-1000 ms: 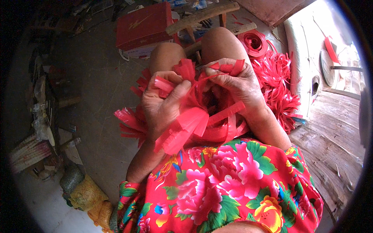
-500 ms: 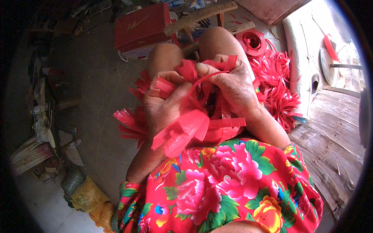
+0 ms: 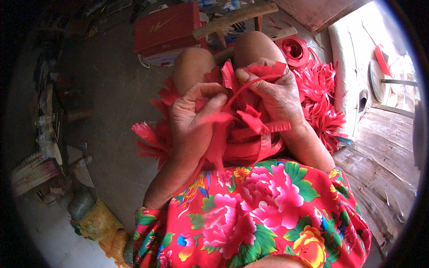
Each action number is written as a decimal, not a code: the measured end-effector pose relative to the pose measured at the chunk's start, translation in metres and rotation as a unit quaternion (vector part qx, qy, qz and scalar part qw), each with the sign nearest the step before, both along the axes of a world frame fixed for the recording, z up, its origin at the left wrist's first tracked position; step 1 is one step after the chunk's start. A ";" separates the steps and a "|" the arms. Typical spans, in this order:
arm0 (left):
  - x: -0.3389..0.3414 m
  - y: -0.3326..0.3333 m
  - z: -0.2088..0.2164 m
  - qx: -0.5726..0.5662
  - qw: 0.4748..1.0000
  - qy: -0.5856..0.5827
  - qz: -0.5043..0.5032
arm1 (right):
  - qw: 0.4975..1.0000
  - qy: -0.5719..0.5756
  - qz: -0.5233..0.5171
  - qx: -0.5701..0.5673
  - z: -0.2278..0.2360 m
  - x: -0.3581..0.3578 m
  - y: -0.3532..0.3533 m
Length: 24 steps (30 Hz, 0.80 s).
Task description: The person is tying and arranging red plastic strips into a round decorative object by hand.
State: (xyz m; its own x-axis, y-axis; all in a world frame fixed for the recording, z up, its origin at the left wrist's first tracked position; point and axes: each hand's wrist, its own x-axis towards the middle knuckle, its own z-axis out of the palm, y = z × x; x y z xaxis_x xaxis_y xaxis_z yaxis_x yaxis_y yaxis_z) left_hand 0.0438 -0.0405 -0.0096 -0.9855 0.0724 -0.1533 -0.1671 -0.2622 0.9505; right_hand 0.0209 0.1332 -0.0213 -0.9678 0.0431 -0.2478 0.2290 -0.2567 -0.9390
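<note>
Foremost: floral red garment (image 3: 250, 210). Beyond, between garment and bare knees (image 3: 194, 67): red plastic strips (image 3: 248, 152), flat, glossy, some arched in loops, some square-cut at the ends, one blurred. Left hand (image 3: 192, 111): thumb clamped against fingers on strips. Right hand (image 3: 281, 94): pinched on a narrow red strip (image 3: 245, 88) curving toward the left. Farther: fringed red bundles (image 3: 318, 82), red coil (image 3: 293, 50), wooden frame (image 3: 234, 21), red box (image 3: 166, 27).
</note>
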 end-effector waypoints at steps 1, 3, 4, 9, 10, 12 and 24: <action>0.000 0.000 -0.001 -0.004 1.000 -0.004 0.006 | 0.999 0.008 0.001 -0.041 0.000 0.001 -0.001; -0.001 -0.001 0.001 -0.013 1.000 0.004 0.009 | 0.995 0.021 0.006 -0.097 -0.001 0.002 -0.002; -0.001 -0.003 -0.001 0.015 1.000 -0.007 0.003 | 0.993 0.028 0.011 -0.111 -0.002 0.002 -0.002; 0.002 0.009 0.015 -0.011 0.998 0.035 -0.046 | 0.997 0.031 0.024 -0.065 0.001 -0.003 -0.006; 0.003 0.013 0.015 -0.014 0.997 0.052 -0.047 | 0.997 0.052 0.033 -0.052 0.003 -0.001 -0.007; 0.001 0.011 0.004 -0.077 0.992 0.095 -0.031 | 0.994 0.095 0.051 -0.026 0.008 0.002 -0.008; -0.016 -0.040 -0.011 0.091 0.994 -0.012 0.063 | 0.968 0.088 0.203 0.116 0.006 0.010 0.014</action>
State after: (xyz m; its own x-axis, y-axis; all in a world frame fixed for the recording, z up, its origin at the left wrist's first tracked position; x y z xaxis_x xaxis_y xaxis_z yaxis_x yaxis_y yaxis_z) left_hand 0.0280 -0.0807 -0.0201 -0.9846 -0.0222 -0.1732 -0.1450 -0.4487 0.8818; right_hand 0.0312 0.1472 -0.0156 -0.9429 -0.3156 -0.1070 0.0982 0.0437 -0.9942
